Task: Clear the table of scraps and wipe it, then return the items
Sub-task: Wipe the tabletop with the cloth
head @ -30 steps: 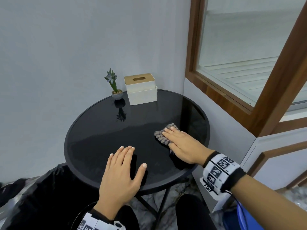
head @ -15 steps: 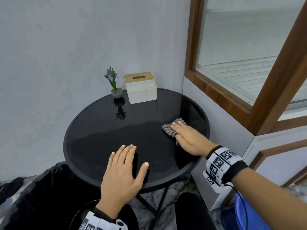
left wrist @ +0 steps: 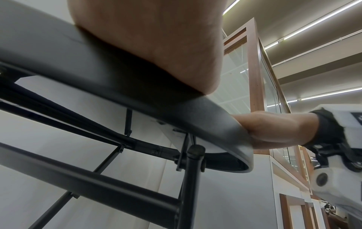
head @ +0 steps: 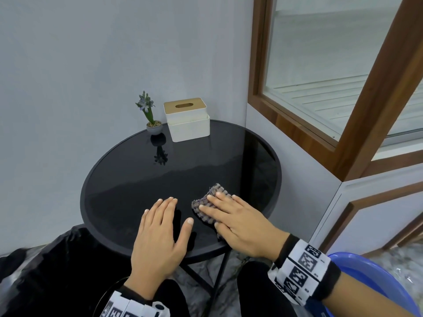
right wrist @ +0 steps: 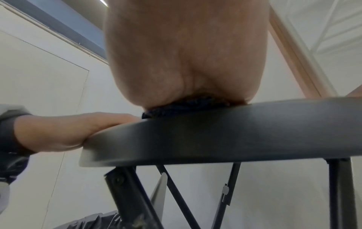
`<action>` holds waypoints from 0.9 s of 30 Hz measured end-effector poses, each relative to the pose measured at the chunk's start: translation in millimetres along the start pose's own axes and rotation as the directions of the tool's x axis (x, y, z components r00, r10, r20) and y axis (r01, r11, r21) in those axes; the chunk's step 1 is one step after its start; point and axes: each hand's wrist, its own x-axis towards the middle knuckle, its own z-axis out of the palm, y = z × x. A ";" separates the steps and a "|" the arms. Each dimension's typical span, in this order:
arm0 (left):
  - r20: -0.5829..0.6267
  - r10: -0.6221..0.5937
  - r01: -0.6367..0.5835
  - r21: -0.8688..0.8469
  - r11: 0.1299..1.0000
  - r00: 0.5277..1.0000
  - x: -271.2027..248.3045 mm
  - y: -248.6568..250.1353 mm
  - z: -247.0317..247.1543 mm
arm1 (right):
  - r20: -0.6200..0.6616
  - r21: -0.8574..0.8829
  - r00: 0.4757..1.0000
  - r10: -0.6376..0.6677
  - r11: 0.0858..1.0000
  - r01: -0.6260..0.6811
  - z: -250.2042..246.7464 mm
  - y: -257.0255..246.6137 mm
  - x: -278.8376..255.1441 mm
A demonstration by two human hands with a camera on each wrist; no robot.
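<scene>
Near the table [head: 96,179] edge, the flat right hand [head: 240,223] presses the cloth [head: 207,203]; the spread left hand [head: 158,236] braces; overshooting could drop it.

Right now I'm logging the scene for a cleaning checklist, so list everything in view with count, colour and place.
table: one, round, glossy black top on black metal legs, in the corner by the wall
cloth: one, grey-brown, flat on the near right part of the table top
tissue box: one, white with a tan lid, at the far edge of the table
potted plant: one, green with pale flowers in a grey pot, left of the tissue box
bag: one, black, shiny, low beside the table on the left
basin: one, blue, on the floor at lower right
left hand: flat on the table top, holding nothing
right hand: fingers straight, pressing the cloth
</scene>
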 end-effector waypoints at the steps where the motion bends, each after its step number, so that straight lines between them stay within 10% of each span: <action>1: -0.001 -0.002 0.002 0.001 1.000 1.000 0.2 0.2 0.2 | 0.003 -0.014 1.000 -0.007 1.000 0.007 -0.5 1.4 -4.8; 27: 0.074 -0.016 0.012 0.055 0.998 0.997 -1.3 -0.5 1.9 | -0.005 -0.053 0.949 0.314 0.948 -0.314 -34.1 120.8 43.5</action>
